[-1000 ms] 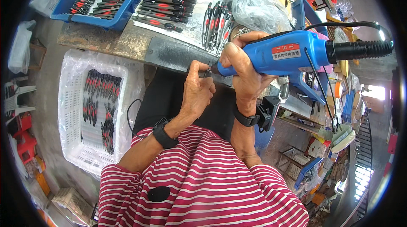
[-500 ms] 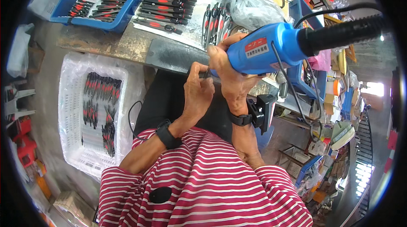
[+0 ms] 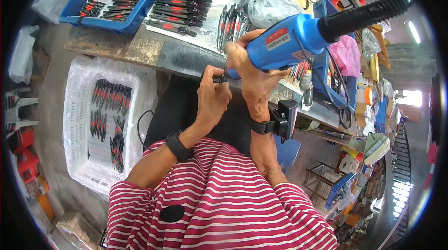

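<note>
A blue corded power tool [image 3: 280, 42] with a black ribbed cord sleeve is gripped in my right hand [image 3: 254, 82], its cord end pointing up and right. Its working end points down and left, toward my left hand [image 3: 212, 100]. The fingers of that hand are pinched closed at the tool's tip, on a small dark piece [image 3: 223, 77] mostly hidden by them. Both hands are over my lap, in front of the bench edge. Beyond them on the bench lie slim black-and-red handles [image 3: 182, 5], stacked in a row, with several more [image 3: 229, 24] nearer the tool.
A blue tray [image 3: 133, 24] of similar handles stands at the back left of the bench [image 3: 100, 45]. Below it, a white plastic-lined basket [image 3: 77, 124] holds more. Clear plastic bags [image 3: 273, 7] and another blue bin [image 3: 322, 75] are on the right.
The power tool has shifted slightly left, and its cord end has tilted higher. My left hand has moved slightly left and up, still pinched at the tip.
</note>
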Tool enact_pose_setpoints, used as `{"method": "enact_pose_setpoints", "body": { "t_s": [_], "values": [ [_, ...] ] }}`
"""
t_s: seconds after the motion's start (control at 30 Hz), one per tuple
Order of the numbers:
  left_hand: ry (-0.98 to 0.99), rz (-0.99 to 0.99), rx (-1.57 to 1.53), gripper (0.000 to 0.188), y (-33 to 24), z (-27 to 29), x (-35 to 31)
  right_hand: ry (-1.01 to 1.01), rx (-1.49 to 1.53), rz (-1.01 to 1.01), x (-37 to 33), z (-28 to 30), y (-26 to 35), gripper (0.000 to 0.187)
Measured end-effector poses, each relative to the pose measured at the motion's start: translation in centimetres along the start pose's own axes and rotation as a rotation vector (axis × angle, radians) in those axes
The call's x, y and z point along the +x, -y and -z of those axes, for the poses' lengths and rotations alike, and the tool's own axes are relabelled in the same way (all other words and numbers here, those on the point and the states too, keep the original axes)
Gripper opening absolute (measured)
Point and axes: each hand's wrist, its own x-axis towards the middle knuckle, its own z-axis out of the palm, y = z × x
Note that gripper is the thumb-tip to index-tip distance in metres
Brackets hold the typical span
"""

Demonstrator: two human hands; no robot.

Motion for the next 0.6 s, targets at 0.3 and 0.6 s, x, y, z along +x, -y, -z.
{"method": "enact_pose_setpoints", "body": {
  "t_s": [0.3,0.6],
  "values": [
    [0.064,0.143,-0.009,0.028,-1.9,0.8,-0.1,-0.048,0.189,-0.101,-0.2,2.1,0.8,0.023],
    [0.134,-0.189,-0.022,0.033,-7.9,1.6,3.2,-0.021,0.074,0.041,-0.6,2.8,-1.5,0.029]
  ]
}}
